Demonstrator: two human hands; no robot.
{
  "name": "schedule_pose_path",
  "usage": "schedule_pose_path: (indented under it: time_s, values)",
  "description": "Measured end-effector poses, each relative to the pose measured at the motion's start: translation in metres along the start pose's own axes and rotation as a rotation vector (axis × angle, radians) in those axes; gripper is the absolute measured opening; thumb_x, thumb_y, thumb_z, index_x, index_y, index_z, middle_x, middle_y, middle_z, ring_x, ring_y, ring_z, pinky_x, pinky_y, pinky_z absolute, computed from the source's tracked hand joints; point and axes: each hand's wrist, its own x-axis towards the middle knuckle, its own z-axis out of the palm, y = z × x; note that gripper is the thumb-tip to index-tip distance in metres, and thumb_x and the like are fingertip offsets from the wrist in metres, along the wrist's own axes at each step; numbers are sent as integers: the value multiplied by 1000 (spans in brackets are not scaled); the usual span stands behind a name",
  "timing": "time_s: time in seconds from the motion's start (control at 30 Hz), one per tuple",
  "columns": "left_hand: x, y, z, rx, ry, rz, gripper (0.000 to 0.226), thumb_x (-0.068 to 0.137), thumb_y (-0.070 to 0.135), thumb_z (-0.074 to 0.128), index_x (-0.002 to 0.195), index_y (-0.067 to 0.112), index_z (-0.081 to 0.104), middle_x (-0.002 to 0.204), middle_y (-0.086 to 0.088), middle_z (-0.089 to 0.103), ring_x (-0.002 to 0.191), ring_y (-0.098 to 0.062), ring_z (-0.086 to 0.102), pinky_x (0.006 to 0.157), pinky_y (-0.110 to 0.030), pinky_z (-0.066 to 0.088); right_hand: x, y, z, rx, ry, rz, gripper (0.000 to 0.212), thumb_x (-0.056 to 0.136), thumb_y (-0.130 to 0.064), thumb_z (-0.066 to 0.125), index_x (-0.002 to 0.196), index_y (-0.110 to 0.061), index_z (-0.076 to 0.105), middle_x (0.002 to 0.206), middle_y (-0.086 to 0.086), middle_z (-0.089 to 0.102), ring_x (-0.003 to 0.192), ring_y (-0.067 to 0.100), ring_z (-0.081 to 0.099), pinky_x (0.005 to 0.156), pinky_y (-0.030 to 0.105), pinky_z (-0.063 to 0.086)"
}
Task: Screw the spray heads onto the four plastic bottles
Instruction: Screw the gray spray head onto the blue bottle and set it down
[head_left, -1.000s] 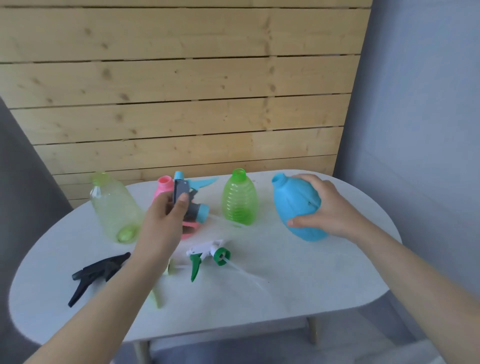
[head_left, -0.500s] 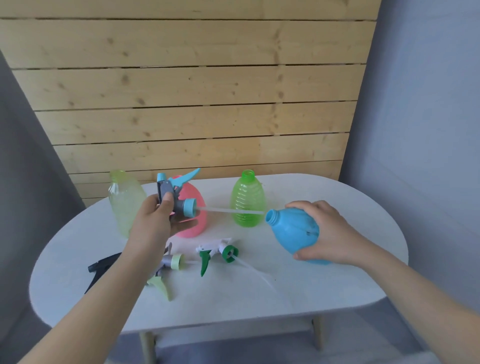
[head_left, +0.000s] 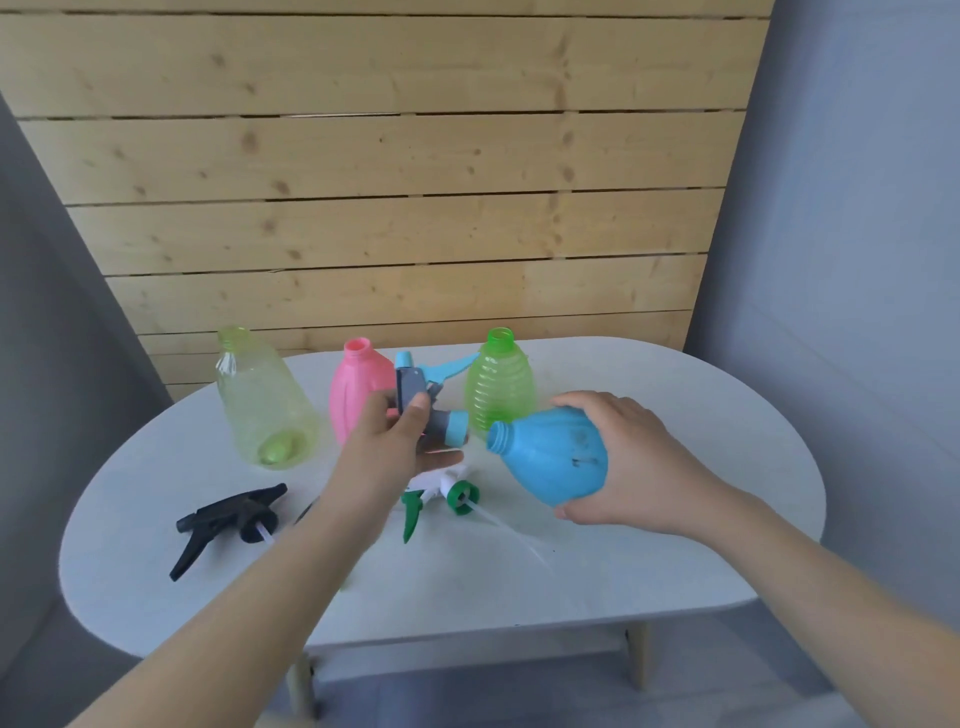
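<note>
My right hand (head_left: 626, 460) grips the blue bottle (head_left: 553, 460), lifted off the table and tilted with its open neck pointing left. My left hand (head_left: 387, 449) holds the grey and light-blue spray head (head_left: 423, 402), its collar a short gap from the bottle's neck. Upright at the back stand a pale yellow-green bottle (head_left: 262, 402), a pink bottle (head_left: 358, 387) and a bright green bottle (head_left: 500, 382), all with open necks. A black spray head (head_left: 228, 517) and a white and green spray head (head_left: 441, 496) lie on the white table (head_left: 649, 566).
A wooden plank wall (head_left: 395, 208) rises right behind the table. Grey walls close in on the left and right. Part of another spray head lies hidden under my left forearm. The table's front edge is near me, with wooden legs below.
My right hand has lifted and tilted the blue bottle toward the left. My left hand has brought the blue spray head right, so collar and neck are now close together.
</note>
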Motion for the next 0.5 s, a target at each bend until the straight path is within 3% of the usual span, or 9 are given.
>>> schedule_pose_path:
  time_s: [0.1, 0.23, 0.37, 0.5]
  values:
    - [-3, -7, 7, 10, -174, -23, 24, 88, 21, 64, 109, 14, 57, 99, -9, 71, 75, -19, 73, 71, -28, 59, 2, -6, 1, -10, 25, -36, 81, 50, -43, 77, 117, -39, 33, 103, -22, 38, 92, 5, 31, 79, 23, 27]
    - [-1, -10, 7, 98, -321, 34, 46, 75, 3, 76, 113, 19, 58, 98, 10, 74, 98, -19, 69, 83, -32, 57, 2, -7, -2, 0, -24, -46, 81, 51, -43, 79, 122, -39, 39, 104, -23, 40, 96, 4, 35, 82, 21, 28]
    - [5, -14, 3, 120, -356, -10, 74, 68, 10, 79, 133, 11, 44, 132, -7, 59, 115, -26, 61, 96, -46, 50, 7, -2, -10, 254, -203, 25, 76, 51, -46, 81, 118, -46, 47, 115, -25, 51, 104, -3, 50, 85, 20, 44]
    - [11, -17, 3, 83, -374, -6, 65, 70, 9, 76, 128, 15, 47, 126, -9, 61, 102, -22, 67, 78, -33, 58, 13, 6, -15, 475, -376, 97, 72, 55, -49, 80, 119, -51, 47, 121, -28, 52, 106, -12, 53, 84, 12, 46]
